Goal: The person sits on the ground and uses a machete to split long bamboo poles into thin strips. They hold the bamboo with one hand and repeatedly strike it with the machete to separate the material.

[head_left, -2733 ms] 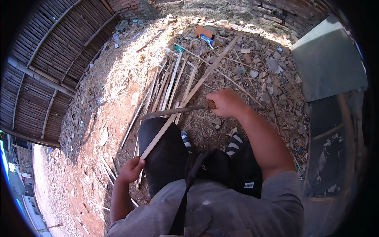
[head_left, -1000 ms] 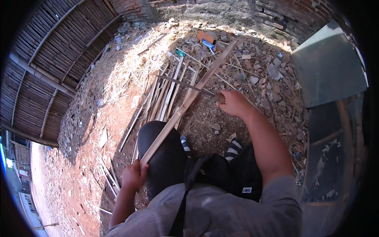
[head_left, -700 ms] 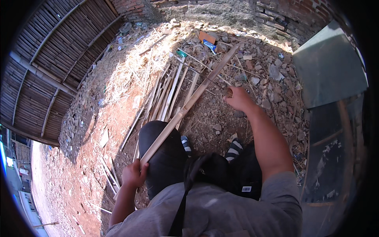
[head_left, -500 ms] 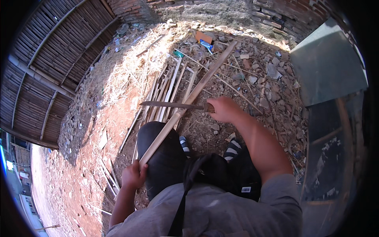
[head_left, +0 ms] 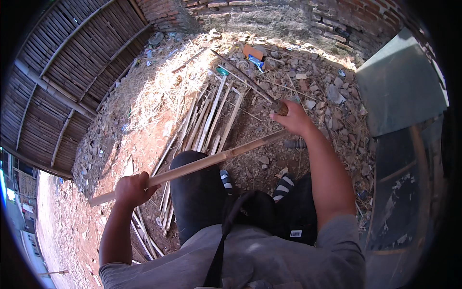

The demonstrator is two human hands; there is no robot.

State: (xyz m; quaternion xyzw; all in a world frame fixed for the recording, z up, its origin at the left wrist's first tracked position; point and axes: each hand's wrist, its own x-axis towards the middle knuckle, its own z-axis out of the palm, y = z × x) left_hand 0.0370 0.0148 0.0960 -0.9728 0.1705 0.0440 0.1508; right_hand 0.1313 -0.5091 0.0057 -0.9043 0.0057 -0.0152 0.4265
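Observation:
A long split bamboo strip [head_left: 197, 165] lies across my left thigh, slanting up to the right. My left hand [head_left: 132, 190] grips it near its left end, with a short length jutting out beyond the fist. My right hand [head_left: 297, 118] is closed around the handle of a machete [head_left: 250, 85]. The dark blade points up and to the left, away from me and apart from the strip. The strip's far end passes just below my right hand. Beyond my knee a pile of bamboo strips [head_left: 206, 118] lies on the ground.
Stones and rubble [head_left: 327, 96] cover the ground at the right, below a brick wall [head_left: 269, 14]. A woven bamboo wall [head_left: 62, 72] stands at the left. Grey-green sheets [head_left: 404, 86] lean at the right. More strips [head_left: 144, 233] lie beside my left leg.
The bamboo strip has swung from pointing away from me to lying crosswise. My left hand has moved left and up with it. The machete has lifted off the strip, its tip turning away from me.

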